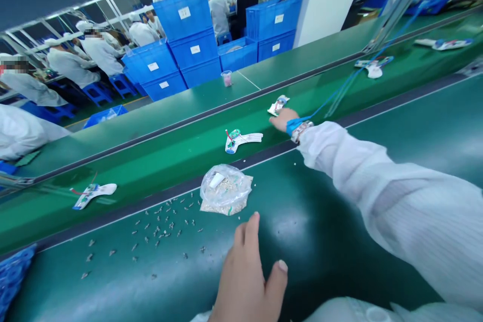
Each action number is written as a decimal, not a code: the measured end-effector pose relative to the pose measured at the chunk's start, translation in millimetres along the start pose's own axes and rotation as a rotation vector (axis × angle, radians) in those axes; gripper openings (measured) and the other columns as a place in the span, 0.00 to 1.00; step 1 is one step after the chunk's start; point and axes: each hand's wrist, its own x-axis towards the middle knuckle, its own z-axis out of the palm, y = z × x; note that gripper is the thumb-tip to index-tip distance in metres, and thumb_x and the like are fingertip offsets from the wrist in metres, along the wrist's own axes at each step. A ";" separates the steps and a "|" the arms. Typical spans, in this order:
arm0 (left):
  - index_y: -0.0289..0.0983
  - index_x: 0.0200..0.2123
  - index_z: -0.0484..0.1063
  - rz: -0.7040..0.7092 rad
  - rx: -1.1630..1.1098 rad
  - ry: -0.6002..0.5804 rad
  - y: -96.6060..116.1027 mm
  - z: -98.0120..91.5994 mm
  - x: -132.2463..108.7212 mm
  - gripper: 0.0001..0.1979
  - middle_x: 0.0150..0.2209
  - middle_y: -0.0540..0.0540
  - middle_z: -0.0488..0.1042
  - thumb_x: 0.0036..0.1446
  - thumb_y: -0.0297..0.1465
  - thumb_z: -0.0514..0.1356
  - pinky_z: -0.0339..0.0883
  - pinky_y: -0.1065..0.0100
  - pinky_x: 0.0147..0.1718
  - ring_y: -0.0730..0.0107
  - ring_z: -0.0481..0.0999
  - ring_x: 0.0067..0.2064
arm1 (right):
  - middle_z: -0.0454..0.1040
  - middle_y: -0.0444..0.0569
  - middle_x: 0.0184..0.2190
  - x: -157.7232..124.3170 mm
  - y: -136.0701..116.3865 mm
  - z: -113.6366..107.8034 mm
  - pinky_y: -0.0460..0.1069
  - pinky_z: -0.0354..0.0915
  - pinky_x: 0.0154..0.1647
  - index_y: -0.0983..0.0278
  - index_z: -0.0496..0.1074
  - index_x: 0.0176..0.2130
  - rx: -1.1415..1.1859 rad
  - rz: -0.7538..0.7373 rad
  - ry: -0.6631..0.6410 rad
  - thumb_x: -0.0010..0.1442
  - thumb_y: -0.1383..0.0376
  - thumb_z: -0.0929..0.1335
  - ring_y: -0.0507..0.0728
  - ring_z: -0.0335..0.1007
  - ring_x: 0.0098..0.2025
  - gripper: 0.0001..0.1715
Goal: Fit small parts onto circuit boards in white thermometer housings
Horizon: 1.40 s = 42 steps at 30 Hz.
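Note:
My right hand (286,119) reaches over the green conveyor belt (181,161), its fingers closed at the near end of a white plastic housing with a circuit board (278,104). Part of those fingers is hidden. A blue strap with a cord and a metal band circle this wrist. My left hand (247,274) is over the green worktop (313,256), open, thumb apart from the fingers, holding nothing. Just beyond it sits a clear plastic bag of small pale parts (225,190). Another white housing with a green board and red wire (241,141) lies on the belt.
Several small metal parts (164,231) are scattered left of the bag. More housings lie on the belt, one at left (94,195) and others at far right (373,67). A small cup (226,79) and stacked blue crates (192,50) stand beyond; people in white sit behind.

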 end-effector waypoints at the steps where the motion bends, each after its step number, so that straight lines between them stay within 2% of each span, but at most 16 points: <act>1: 0.41 0.60 0.64 0.007 0.006 0.004 -1.9 0.7 0.3 0.29 0.50 0.35 0.72 0.52 0.32 0.56 0.69 0.60 0.35 0.49 0.75 0.45 | 0.69 0.53 0.50 -1.9 -3.3 9.7 0.57 0.68 0.48 0.68 0.67 0.52 -0.010 -0.049 -0.037 0.64 0.60 0.66 0.58 0.69 0.48 0.19; 3: 0.41 0.59 0.66 -0.002 0.015 -0.016 -5.6 -0.1 1.9 0.29 0.48 0.35 0.73 0.52 0.32 0.56 0.69 0.59 0.34 0.48 0.75 0.45 | 0.68 0.53 0.51 -9.4 -10.7 27.7 0.57 0.68 0.49 0.67 0.67 0.52 -0.031 -0.158 -0.108 0.65 0.60 0.65 0.58 0.68 0.49 0.19; 5: 0.40 0.59 0.66 -0.029 0.009 -0.087 -8.7 -3.4 4.2 0.29 0.49 0.36 0.73 0.51 0.31 0.56 0.68 0.59 0.33 0.49 0.75 0.42 | 0.68 0.53 0.51 -16.5 -16.9 39.4 0.57 0.67 0.50 0.66 0.67 0.52 -0.050 -0.254 -0.162 0.65 0.60 0.65 0.58 0.68 0.49 0.19; 8: 0.38 0.58 0.66 -0.057 -0.044 -0.163 -12.5 -9.3 7.8 0.28 0.50 0.36 0.72 0.52 0.31 0.56 0.68 0.59 0.34 0.55 0.75 0.39 | 0.69 0.52 0.49 -19.6 -21.0 41.7 0.56 0.68 0.48 0.67 0.68 0.50 -0.072 -0.360 -0.235 0.65 0.60 0.65 0.58 0.69 0.48 0.18; 12: 0.37 0.54 0.70 -0.088 -0.173 -0.091 -18.9 -13.9 11.9 0.23 0.46 0.39 0.74 0.54 0.33 0.57 0.67 0.62 0.36 0.61 0.74 0.37 | 0.72 0.50 0.44 -19.1 -20.3 27.1 0.52 0.70 0.43 0.67 0.70 0.46 -0.093 -0.451 -0.318 0.66 0.60 0.64 0.54 0.71 0.42 0.14; 15: 0.39 0.48 0.75 -0.170 -0.410 0.085 -25.1 -17.8 19.9 0.16 0.41 0.43 0.75 0.57 0.36 0.58 0.66 0.65 0.38 0.66 0.74 0.36 | 0.72 0.52 0.42 -34.1 -20.9 11.7 0.51 0.68 0.43 0.69 0.71 0.44 -0.071 -0.534 -0.362 0.61 0.64 0.68 0.55 0.70 0.41 0.12; 18: 0.38 0.44 0.77 -0.244 -0.788 0.267 -29.9 -23.1 33.4 0.16 0.35 0.46 0.76 0.57 0.41 0.60 0.66 0.68 0.40 0.69 0.74 0.35 | 0.72 0.53 0.42 -68.9 -24.2 -4.8 0.48 0.65 0.42 0.70 0.73 0.45 -0.005 -0.681 -0.468 0.49 0.73 0.72 0.56 0.70 0.41 0.20; 20: 0.38 0.41 0.78 -0.256 -0.928 0.274 -30.0 -25.1 40.7 0.17 0.33 0.47 0.77 0.54 0.44 0.61 0.67 0.68 0.39 0.69 0.75 0.34 | 0.73 0.49 0.41 -96.5 -27.0 -14.6 0.44 0.63 0.41 0.68 0.74 0.45 0.061 -0.812 -0.592 0.45 0.75 0.72 0.53 0.70 0.40 0.24; 23: 0.37 0.36 0.80 -0.292 -1.030 0.180 -24.1 -24.3 41.4 0.19 0.36 0.42 0.80 0.50 0.45 0.63 0.70 0.62 0.41 0.59 0.78 0.40 | 0.72 0.47 0.37 -129.2 -29.9 -23.5 0.42 0.62 0.38 0.68 0.75 0.42 0.246 -1.021 -0.773 0.45 0.77 0.70 0.51 0.69 0.36 0.22; 25: 0.37 0.34 0.81 -0.324 -1.088 0.117 -18.2 -23.0 35.8 0.18 0.35 0.40 0.81 0.46 0.46 0.66 0.71 0.57 0.42 0.53 0.79 0.42 | 0.72 0.48 0.35 -140.4 -29.9 -24.7 0.43 0.61 0.36 0.70 0.76 0.41 0.359 -1.087 -0.855 0.45 0.77 0.69 0.50 0.68 0.34 0.21; 27: 0.38 0.33 0.82 -0.325 -1.134 0.085 -12.8 -22.6 28.9 0.18 0.33 0.40 0.81 0.43 0.45 0.68 0.72 0.57 0.42 0.52 0.79 0.41 | 0.72 0.48 0.34 -144.1 -28.4 -22.4 0.43 0.62 0.36 0.70 0.75 0.41 0.409 -1.076 -0.932 0.44 0.78 0.68 0.50 0.67 0.33 0.21; 29: 0.39 0.32 0.82 -0.289 -1.173 0.077 -8.9 -23.7 23.6 0.18 0.32 0.41 0.82 0.41 0.45 0.70 0.73 0.60 0.38 0.54 0.80 0.39 | 0.72 0.48 0.35 -143.5 -25.5 -16.7 0.43 0.63 0.36 0.70 0.75 0.42 0.447 -1.049 -1.019 0.44 0.76 0.69 0.51 0.68 0.35 0.22; 32: 0.40 0.31 0.83 -0.218 -1.217 0.087 -4.6 -26.7 19.4 0.16 0.29 0.43 0.81 0.42 0.44 0.70 0.72 0.69 0.30 0.62 0.79 0.32 | 0.72 0.49 0.36 -141.7 -20.5 -2.0 0.45 0.64 0.36 0.71 0.74 0.44 0.549 -1.022 -1.168 0.46 0.65 0.73 0.53 0.68 0.36 0.23; 35: 0.40 0.34 0.83 -0.148 -1.271 0.034 -1.7 -28.2 17.2 0.13 0.26 0.45 0.80 0.46 0.40 0.69 0.72 0.71 0.28 0.67 0.77 0.26 | 0.72 0.52 0.36 -144.2 -17.2 15.9 0.47 0.65 0.40 0.74 0.74 0.44 0.701 -0.971 -1.355 0.44 0.53 0.76 0.55 0.69 0.37 0.34; 38: 0.41 0.38 0.82 -0.041 -1.384 -0.093 -1.3 -27.2 15.9 0.11 0.27 0.45 0.80 0.51 0.36 0.67 0.73 0.70 0.30 0.66 0.79 0.27 | 0.73 0.53 0.37 -153.7 -17.1 29.3 0.50 0.66 0.44 0.75 0.73 0.42 0.824 -0.830 -1.534 0.38 0.49 0.78 0.57 0.70 0.39 0.40; 42: 0.40 0.43 0.80 0.032 -1.493 -0.191 -2.4 -26.5 16.3 0.14 0.30 0.44 0.81 0.54 0.38 0.65 0.72 0.74 0.27 0.68 0.80 0.28 | 0.74 0.52 0.34 -175.0 -20.2 35.6 0.50 0.68 0.41 0.71 0.72 0.37 0.908 -0.571 -1.710 0.34 0.39 0.75 0.57 0.73 0.36 0.44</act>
